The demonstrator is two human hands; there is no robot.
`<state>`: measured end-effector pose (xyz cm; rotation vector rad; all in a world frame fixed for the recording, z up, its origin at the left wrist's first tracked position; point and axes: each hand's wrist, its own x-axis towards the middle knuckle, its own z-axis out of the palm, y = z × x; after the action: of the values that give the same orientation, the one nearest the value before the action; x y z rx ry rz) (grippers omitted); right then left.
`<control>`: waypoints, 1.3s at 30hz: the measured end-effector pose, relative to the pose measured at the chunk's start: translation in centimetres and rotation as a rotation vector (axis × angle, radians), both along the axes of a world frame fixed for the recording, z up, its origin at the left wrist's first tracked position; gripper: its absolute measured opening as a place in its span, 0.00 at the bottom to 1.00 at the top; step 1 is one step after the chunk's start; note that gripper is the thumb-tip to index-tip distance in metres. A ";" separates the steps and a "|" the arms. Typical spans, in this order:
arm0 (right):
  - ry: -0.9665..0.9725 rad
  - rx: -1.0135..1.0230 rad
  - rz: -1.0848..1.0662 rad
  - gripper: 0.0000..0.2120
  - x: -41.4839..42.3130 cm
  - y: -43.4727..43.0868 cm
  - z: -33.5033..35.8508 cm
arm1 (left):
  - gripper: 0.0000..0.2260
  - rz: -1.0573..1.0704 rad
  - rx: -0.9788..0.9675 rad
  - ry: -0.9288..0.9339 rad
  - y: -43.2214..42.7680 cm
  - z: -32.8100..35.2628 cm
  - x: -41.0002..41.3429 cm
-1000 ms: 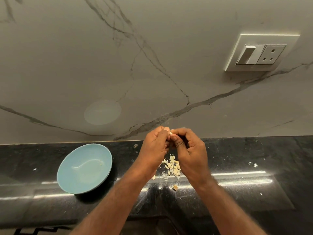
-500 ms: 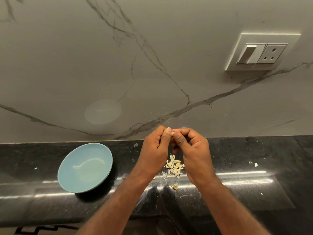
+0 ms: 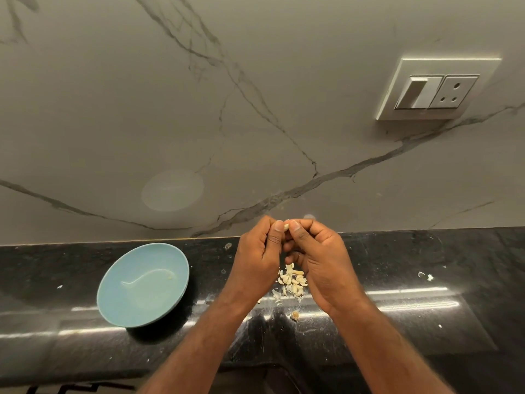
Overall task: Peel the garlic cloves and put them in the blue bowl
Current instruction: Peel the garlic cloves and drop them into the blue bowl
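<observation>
Your left hand [image 3: 257,260] and right hand [image 3: 321,260] both pinch the small pale garlic clove [image 3: 286,226] at their fingertips, above the black stone counter [image 3: 412,280] — the round shallow blue bowl [image 3: 147,297] lies on your left, nearer the left hand.

A grey marble wall [image 3: 142,109] with dark veins fills the upper part of the frame. At the upper right, a white plate [image 3: 397,89] with one switch and one socket is fixed on it. A pale round spot [image 3: 172,190] shows at centre left. Below runs a glossy black table [image 3: 426,251], with bright light streaks [image 3: 412,292] across it.
</observation>
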<state>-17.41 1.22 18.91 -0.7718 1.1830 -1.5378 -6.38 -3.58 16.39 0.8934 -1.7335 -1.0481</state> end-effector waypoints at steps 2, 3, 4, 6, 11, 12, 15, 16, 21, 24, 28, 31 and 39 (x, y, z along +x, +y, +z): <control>-0.052 0.031 0.019 0.08 -0.1 0.0 0.0 | 0.12 -0.022 -0.082 -0.034 -0.3 0.1 0.2; -0.078 0.048 0.032 0.08 -0.2 -0.1 0.1 | 0.13 -0.029 -0.130 -0.055 -0.5 0.0 0.3; -0.095 0.062 0.048 0.08 -0.3 -0.1 0.1 | 0.14 -0.037 -0.170 -0.075 -0.6 0.0 0.4; -0.098 0.084 0.080 0.08 -0.6 -0.3 0.3 | 0.17 -0.051 -0.209 -0.100 -0.9 -0.2 0.5; -0.064 0.073 0.052 0.07 -0.7 -0.7 0.6 | 0.10 0.006 -0.027 -0.016 -0.4 -0.2 0.5; -0.067 0.068 0.032 0.07 -0.8 -0.7 0.6 | 0.09 0.029 0.033 0.023 -0.3 -0.2 0.5; -0.058 0.056 0.006 0.05 -1.1 -0.6 0.4 | 0.10 0.080 0.150 0.086 -0.3 -0.2 0.6; -0.059 0.053 0.000 0.05 -1.2 -0.6 0.3 | 0.11 0.084 0.164 0.088 -0.2 -0.1 0.6; -0.031 0.027 -0.018 0.05 -1.2 -0.7 -0.1 | 0.09 0.068 0.203 0.097 -0.1 0.4 0.4; 0.014 0.005 -0.011 0.06 -1.0 -0.6 -0.1 | 0.07 0.045 0.230 0.099 0.0 0.5 0.5; 0.019 0.002 -0.003 0.08 -1.2 -0.6 -0.1 | 0.07 0.027 0.258 0.112 -0.1 0.7 0.6; 0.099 0.007 0.005 0.08 -1.5 -0.6 -0.1 | 0.06 -0.004 0.266 0.133 -0.1 1.1 0.6; 0.323 -0.032 0.000 0.09 -1.8 -0.7 0.3 | 0.05 0.027 0.370 0.188 -0.6 0.8 0.5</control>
<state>-19.17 0.51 19.18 -1.0704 1.3931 -1.4705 -5.89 -4.20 17.22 1.0055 -1.3911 -1.4158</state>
